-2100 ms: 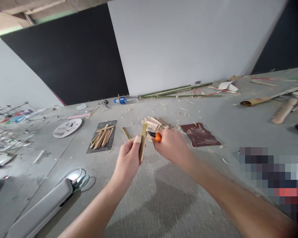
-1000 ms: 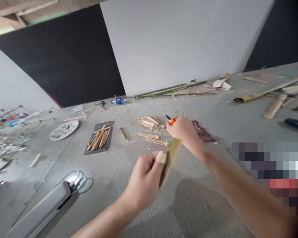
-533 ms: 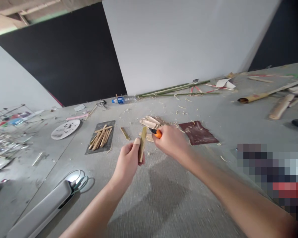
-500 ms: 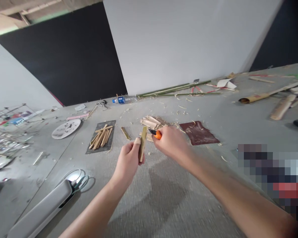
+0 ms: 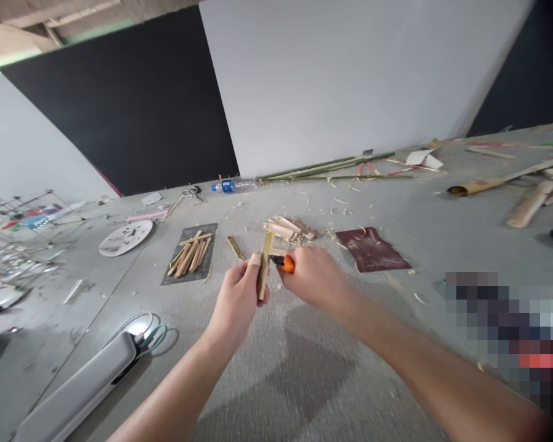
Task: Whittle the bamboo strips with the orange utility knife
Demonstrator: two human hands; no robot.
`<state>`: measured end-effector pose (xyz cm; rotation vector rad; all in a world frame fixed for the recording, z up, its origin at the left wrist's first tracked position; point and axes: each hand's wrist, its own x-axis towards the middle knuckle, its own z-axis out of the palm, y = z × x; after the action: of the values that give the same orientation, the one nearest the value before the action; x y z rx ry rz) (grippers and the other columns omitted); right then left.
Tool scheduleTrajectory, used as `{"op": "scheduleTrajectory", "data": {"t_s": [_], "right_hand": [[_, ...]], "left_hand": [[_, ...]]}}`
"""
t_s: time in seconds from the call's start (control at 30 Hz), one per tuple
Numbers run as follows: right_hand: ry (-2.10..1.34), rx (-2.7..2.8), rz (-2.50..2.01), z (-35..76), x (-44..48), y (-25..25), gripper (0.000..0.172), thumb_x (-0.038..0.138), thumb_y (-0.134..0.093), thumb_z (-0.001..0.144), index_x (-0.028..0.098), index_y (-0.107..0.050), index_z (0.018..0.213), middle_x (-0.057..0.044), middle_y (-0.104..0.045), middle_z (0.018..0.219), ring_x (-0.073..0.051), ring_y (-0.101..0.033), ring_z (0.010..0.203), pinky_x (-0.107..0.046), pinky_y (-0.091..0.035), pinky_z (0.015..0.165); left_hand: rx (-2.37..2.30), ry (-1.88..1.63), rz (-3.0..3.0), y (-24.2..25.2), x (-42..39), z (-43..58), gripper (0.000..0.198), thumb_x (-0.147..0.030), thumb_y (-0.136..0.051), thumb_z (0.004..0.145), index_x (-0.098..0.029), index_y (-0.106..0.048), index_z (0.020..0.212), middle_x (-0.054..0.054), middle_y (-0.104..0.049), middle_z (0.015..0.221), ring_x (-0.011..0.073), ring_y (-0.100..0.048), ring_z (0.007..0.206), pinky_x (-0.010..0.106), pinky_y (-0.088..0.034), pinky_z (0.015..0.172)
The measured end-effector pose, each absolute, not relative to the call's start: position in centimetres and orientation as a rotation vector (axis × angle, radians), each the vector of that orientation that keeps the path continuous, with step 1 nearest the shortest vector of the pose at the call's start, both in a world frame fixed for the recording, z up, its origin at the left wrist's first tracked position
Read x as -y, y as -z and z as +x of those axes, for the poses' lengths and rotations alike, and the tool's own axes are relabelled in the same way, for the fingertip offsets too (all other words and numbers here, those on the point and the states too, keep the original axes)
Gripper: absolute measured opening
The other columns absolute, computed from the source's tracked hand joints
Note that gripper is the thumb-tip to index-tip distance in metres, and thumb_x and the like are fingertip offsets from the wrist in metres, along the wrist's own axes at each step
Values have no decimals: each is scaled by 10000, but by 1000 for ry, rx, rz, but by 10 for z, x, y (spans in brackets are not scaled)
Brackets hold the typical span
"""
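"Which way does that yellowish strip point?"

"Up the frame, near the centre, its long axis tipped slightly right. The left hand grips its lower part, hiding some of it."

"And the right hand?"

"Closed around an orange-and-black knife, which points left at the strip (touching or not, I can't tell). That hand covers the knife's rear end."
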<state>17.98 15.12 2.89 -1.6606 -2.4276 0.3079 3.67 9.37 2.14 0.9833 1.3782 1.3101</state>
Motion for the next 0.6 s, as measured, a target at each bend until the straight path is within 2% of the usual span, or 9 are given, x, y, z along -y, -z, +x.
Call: {"op": "scheduleTrajectory", "data": {"t_s": [0.1, 0.3, 0.47, 0.6], "right_hand": [[-304, 2431, -1632, 180, -151, -30, 317, 459, -644, 1015, 176, -670, 873, 15, -667, 789, -141, -635, 699, -321, -545, 699], [-280, 2379, -1637, 182, -152, -34, 260, 350, -628, 1000, 190, -686, 803, -20, -680, 754, -168, -647, 719, -318, -509, 678], [-306, 2261, -1806, 198, -172, -35, 275, 418, -655, 1024, 173, -693, 1143, -57, -723, 1091, -181, -703, 899, -383, -600, 810], [-292, 2094, -1969, 221, -194, -41, 333, 402, -668, 1018, 171, -667, 1257, -93, -699, 1226, -222, -706, 1018, -431, -605, 871]], "left_hand": [[-1379, -1318, 1023, -23, -91, 39, 552, -701, -591, 926, -188, -557, 724, -47, -464, 455, 86, -396, 417, 200, -295, 423], [-1387, -1314, 1108, -21, -85, 41, 539, -695, -545, 961, -199, -563, 751, -61, -438, 447, 91, -375, 386, 211, -274, 400], [-1364, -1229, 1188, -23, -72, 53, 589, -725, -550, 944, -207, -520, 665, -49, -439, 444, 79, -351, 380, 209, -261, 392], [-1239, -1078, 1162, -27, -62, 68, 627, -788, -577, 887, -213, -514, 644, -52, -425, 436, 79, -349, 363, 212, -290, 382]]}}
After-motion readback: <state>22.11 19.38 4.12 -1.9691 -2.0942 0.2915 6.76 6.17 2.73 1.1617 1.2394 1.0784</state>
